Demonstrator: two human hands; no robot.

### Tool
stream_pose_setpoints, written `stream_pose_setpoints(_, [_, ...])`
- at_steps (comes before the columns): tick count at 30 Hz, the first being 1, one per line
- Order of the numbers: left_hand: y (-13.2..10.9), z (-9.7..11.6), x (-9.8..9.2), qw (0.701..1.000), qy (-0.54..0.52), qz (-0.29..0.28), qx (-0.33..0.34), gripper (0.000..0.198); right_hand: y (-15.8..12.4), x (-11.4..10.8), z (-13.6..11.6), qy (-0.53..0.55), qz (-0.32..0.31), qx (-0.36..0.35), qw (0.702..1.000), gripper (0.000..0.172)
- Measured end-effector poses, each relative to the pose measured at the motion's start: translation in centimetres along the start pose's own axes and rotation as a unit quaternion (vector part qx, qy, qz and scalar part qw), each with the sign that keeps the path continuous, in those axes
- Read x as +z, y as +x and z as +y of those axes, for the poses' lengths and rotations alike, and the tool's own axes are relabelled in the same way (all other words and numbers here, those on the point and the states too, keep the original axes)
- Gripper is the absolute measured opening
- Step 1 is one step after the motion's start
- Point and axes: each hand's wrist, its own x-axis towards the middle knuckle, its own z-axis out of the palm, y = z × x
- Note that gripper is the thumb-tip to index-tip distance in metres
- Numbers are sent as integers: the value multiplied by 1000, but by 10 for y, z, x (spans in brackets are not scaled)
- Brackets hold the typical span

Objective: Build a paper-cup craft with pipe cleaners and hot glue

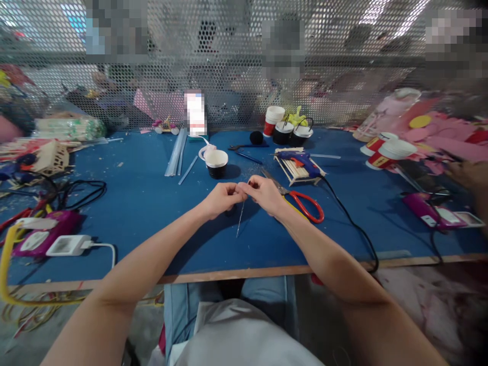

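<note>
My left hand [221, 199] and my right hand [266, 194] meet above the middle of the blue table, thumbs and fingertips pinched together. A thin, twisted, silvery wire [240, 221] hangs from between them, its lower end pointing toward me. Something small and dark shows at the right fingertips, too small to name. Just beyond my hands stands a black and white paper cup [217, 162]. Scissors with red handles [308, 206] lie beside my right wrist, partly covered by the hand and forearm.
A blue glue gun [301, 161] rests on a stick rack [284, 175], its cable running toward the table edge. Clear glue sticks [176, 152], a phone [196, 113] and more cups [282, 133] stand behind. Purple power strips [68, 226] lie left and right. Another person's hand reaches in at right.
</note>
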Motion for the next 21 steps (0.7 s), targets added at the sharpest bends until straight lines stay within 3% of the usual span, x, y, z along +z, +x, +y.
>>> stream_pose_setpoints(4, [-3,6,2,994,-90,-36,-48,28,-3,-5,1,119,-83,-5,989,32])
stream_pose_setpoints(8, [-4,7,-1,992,-96,-57,-59,30,-3,-8,3,117,-78,-3,990,30])
stream_pose_setpoints(14, [-3,5,-6,999,10,-48,-13,26,-3,-9,6,84,-64,-5,994,30])
stream_pose_setpoints(21, [-6,12,0,994,109,4,27,24,-5,-9,0,-9,-55,-22,998,33])
